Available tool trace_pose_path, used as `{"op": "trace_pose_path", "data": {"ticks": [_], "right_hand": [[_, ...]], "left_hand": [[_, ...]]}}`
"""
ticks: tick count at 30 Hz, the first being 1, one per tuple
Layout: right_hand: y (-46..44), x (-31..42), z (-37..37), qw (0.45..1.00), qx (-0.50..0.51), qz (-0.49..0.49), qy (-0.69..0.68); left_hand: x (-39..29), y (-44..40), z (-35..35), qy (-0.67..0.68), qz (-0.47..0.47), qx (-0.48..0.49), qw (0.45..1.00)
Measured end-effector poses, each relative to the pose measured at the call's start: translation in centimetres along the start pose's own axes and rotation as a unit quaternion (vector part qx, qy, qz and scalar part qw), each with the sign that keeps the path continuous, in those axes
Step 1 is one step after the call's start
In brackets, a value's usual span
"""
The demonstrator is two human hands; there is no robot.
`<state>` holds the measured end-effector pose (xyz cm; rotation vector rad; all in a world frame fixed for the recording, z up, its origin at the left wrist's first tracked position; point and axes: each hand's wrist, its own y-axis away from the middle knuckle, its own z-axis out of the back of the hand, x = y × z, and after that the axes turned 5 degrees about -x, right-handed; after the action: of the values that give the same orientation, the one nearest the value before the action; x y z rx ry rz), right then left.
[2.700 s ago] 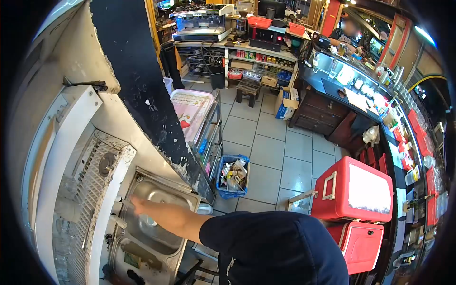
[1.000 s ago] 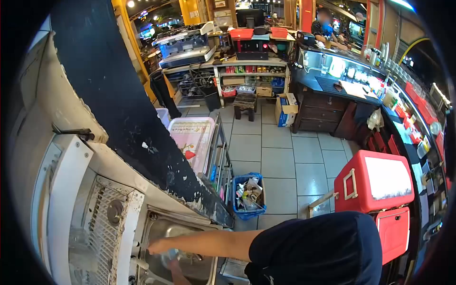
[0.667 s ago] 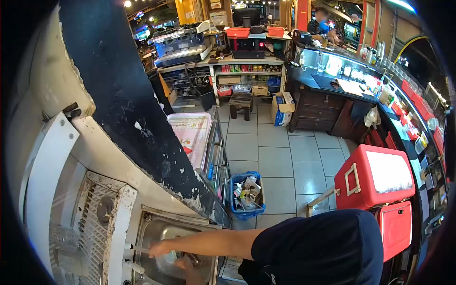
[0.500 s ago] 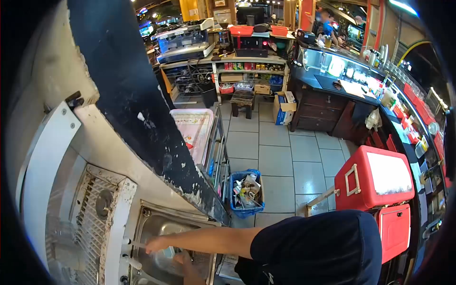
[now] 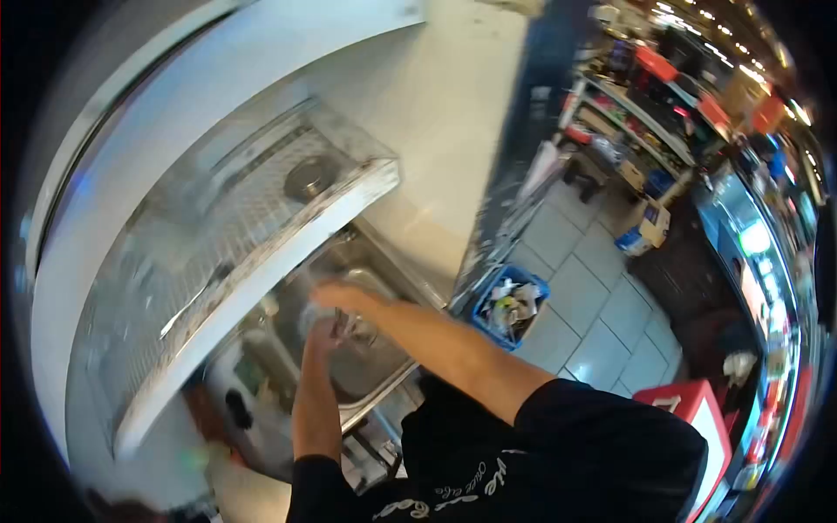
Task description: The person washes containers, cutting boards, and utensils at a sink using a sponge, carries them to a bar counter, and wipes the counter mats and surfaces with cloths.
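Both of my hands are over the metal sink, smeared by motion. My right hand reaches across from the right, its fingers too blurred to read. Just below it, my left hand comes up from the front with its fingers curled. A small clear, shiny patch shows beside the left fingers; I cannot make out what it is. Behind the hands, near the sink's back left edge, is a pale blurred tap fitting.
A white-edged dish rack with a metal lid or bowl hangs over the sink's back. A second basin lies to the left, with a black-handled item. A blue-lined bin and red cooler stand right.
My view has swung left and down toward the sink, so the rack and left basin show more. Both hands stay close together over the sink. The pale clear item between them is less distinct.
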<state>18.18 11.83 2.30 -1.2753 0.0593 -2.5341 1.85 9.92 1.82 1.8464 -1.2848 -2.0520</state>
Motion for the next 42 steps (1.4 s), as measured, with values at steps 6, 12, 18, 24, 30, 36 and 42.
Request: {"op": "trace_pose_path", "data": {"ticks": [6, 12, 18, 24, 30, 36, 42], "right_hand": [[-0.1, 0.6, 1.1, 0.995, 0.079, 0.034, 0.057], [1.6, 7.1, 0.3, 0.961, -0.01, -0.265, -0.079], [3.6, 11.9, 0.9, 0.673, 0.001, -0.49, -0.555], [3.9, 9.1, 2.4, 0.908, -0.018, -0.413, -0.071], [1.9, 2.9, 2.3, 0.957, -0.09, -0.256, -0.106], [1.7, 4.4, 5.1, 0.994, -0.024, -0.09, -0.054], [2.7, 5.9, 6.6, 0.992, 0.061, 0.028, 0.105]], "left_hand": [[-2.6, 4.4, 1.9, -0.004, -0.047, -0.099, 0.994], [-2.7, 7.1, 2.6, -0.03, -0.064, -0.145, 0.987], [-4.3, 7.2, 2.9, -0.136, -0.113, -0.223, 0.959], [-5.6, 8.3, 3.6, -0.224, -0.142, -0.277, 0.924], [-6.3, 9.3, 4.3, -0.261, -0.131, -0.255, 0.922], [-5.4, 8.3, 4.2, -0.29, -0.115, -0.237, 0.92], [-6.4, 7.8, 3.5, -0.299, -0.111, -0.18, 0.931]]}}
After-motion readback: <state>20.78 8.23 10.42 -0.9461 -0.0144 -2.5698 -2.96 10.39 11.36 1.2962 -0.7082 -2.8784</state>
